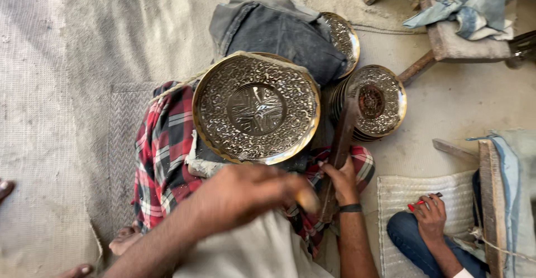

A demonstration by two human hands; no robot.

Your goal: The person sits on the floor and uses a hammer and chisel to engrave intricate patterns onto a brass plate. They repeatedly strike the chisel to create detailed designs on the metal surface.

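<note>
Closest to the camera, the left hand [245, 191] is blurring across the lap, fingers curled in around something pale and rounded at the tips; I can't tell what that thing is. Right next to it, the right hand [339, 182], a dark band on its wrist, is gripping the lower end of a long wooden tool [338, 149] that's running up and away, fingers wrapped tight around the handle. Both hands are hovering over a red checked cloth [162, 155] covering the knees.

Just past the hands, a big engraved metal plate [255, 107] with a brass-coloured rim is sitting tilted on the lap, propped against folded grey fabric [279, 29]. The tool's top end is leaning on a stack of similar plates [378, 100] to the right, on the floor. Another plate [343, 37] is peeking out from behind the grey fabric.

Off to the lower right, another person's hand [430, 214] is holding a red-handled item on a pale mat [424, 191].
</note>
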